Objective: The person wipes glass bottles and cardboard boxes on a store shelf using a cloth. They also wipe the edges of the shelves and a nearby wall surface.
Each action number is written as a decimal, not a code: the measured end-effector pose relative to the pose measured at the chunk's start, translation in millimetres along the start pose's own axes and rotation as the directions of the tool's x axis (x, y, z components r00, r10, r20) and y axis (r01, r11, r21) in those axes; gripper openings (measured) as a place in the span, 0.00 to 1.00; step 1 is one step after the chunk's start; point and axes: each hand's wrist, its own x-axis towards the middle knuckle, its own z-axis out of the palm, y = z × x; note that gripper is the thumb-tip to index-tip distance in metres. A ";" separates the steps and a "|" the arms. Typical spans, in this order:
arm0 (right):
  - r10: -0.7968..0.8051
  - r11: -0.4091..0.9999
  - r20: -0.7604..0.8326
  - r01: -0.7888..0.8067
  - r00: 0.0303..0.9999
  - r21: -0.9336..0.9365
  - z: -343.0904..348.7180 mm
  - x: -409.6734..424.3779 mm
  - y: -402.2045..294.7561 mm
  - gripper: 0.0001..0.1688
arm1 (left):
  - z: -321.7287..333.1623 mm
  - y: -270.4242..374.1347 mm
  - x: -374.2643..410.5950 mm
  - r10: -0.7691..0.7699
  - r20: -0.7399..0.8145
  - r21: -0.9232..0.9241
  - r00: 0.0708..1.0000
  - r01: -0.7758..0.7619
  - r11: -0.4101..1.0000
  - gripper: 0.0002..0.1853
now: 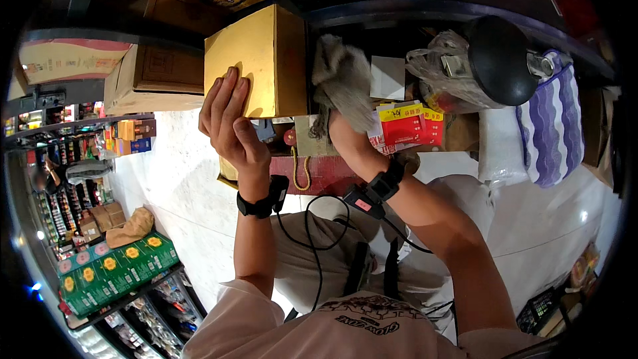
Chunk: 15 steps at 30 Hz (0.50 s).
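Observation:
My left hand [227,124] rests its fingers against the lower front of a plain gold cardboard box [244,55], with the thumb apart below the box's edge. A crumpled grey cloth [344,75] covers my right hand [343,124] inside the shelf, just right of the box. The fingers in the cloth are hidden, but it is bunched around them. Red and yellow printed price cards [408,127] lie right of my right forearm, and a white card [388,77] is behind them. Below the gold box, a dark red box [326,174] has a yellow cord handle [295,169].
Right of the cards are a plastic bag [448,85], a round black object [501,60] and a purple-and-white striped textile [553,124]. Brown cartons [159,75] stand at left. Green boxes [119,274] sit on a rack, lower left. A black cable [311,239] loops between my wrists.

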 end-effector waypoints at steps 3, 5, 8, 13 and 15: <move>0.398 0.636 0.246 -0.459 0.884 0.620 -2.3 -6.6 -8.6 0.24 | -3.0 0.2 -1.6 0.006 0.029 0.014 1.000 -0.007 1.000 0.37; 0.139 0.903 0.135 -0.181 0.981 0.389 -6.7 0.0 -7.1 0.23 | -3.7 4.4 -2.8 0.022 0.038 0.014 0.999 -0.022 1.000 0.38; -0.026 0.913 -0.015 0.030 1.000 0.407 -18.4 36.9 -79.5 0.24 | -2.9 8.2 -10.9 0.038 0.006 -0.042 0.999 -0.038 0.998 0.34; -0.107 0.902 0.111 0.050 0.988 0.428 -33.5 56.2 -80.0 0.30 | -12.7 7.0 -21.6 0.041 0.022 -0.022 0.999 -0.040 0.999 0.29; 0.037 0.934 0.121 -0.078 0.992 0.348 -23.7 36.4 -50.4 0.29 | -12.5 5.9 -15.4 0.094 0.022 -0.030 0.995 -0.093 0.995 0.28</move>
